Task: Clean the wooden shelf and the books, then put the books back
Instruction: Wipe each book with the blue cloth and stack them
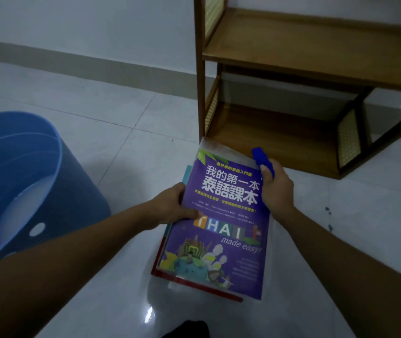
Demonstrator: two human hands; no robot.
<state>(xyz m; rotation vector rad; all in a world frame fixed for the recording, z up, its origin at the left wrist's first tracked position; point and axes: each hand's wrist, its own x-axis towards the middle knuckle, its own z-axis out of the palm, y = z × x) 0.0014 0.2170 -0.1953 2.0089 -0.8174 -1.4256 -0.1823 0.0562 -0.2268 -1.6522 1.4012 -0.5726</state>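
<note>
From the head camera we see 1 purple paperback book with "THAI made easy!" on its cover (221,215); it lies on top of a few other flat books (194,285), just in front of the brown wooden shelf (292,45); we cannot tell if the pile rests on the white tiled floor (121,118). The left hand (172,206) pinches the purple book's left edge, thumb on top. The right hand (276,186) is at the book's right edge, with fingers curled round a small blue thing (261,157). A big round blue plastic bucket (48,179) stands at the left, well apart from the shelf.
</note>
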